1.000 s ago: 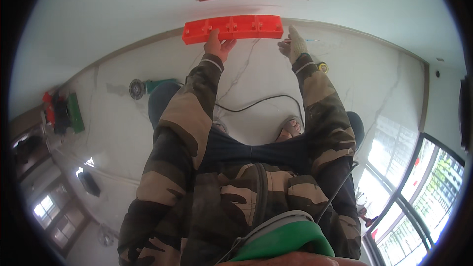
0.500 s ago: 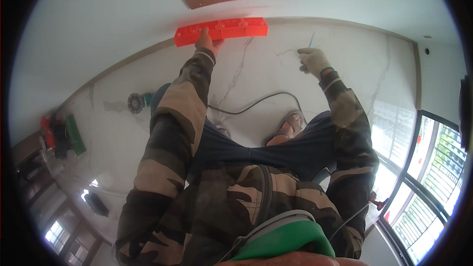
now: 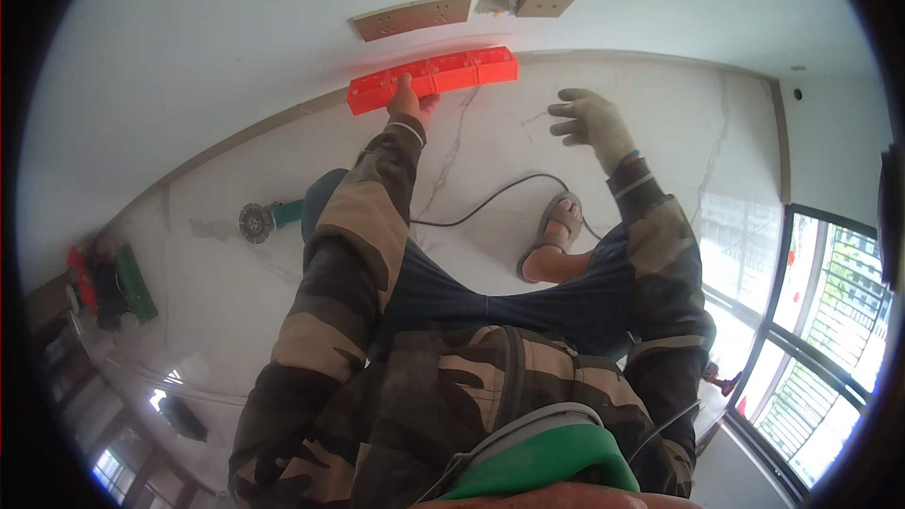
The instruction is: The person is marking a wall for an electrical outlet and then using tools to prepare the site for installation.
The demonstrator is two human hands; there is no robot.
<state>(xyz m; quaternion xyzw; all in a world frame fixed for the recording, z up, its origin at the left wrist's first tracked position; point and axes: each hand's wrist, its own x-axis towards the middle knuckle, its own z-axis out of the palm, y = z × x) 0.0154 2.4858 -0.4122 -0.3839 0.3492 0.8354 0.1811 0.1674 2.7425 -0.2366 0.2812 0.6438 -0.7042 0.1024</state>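
My bare left hand (image 3: 409, 106) grips a long red plastic strip of joined box-like compartments (image 3: 471, 68), its thumb on the face and fingers at the lower edge. The strip lies along the foot of the white wall (image 3: 255, 47), below the wall sockets; whether it touches the wall I cannot tell. My right hand (image 3: 598, 124), in a pale work glove, hovers over the marble-patterned floor (image 3: 509, 146) to the right of the strip. Its fingers are spread and point left, with nothing visible in them.
A beige socket plate (image 3: 415, 17) and a smaller one (image 3: 547, 4) sit on the wall, with a hole between them. An angle grinder (image 3: 273, 219) lies left of my leg; a black cable (image 3: 490, 200) curves between my feet. Green and red tools (image 3: 132, 283) lie far left. Windows (image 3: 830, 311) are at right.
A thin blue pen-like stick at my right hand is no longer visible, and that hand's fingers have spread. The strip, still in my left hand, appears slightly lower and farther right.
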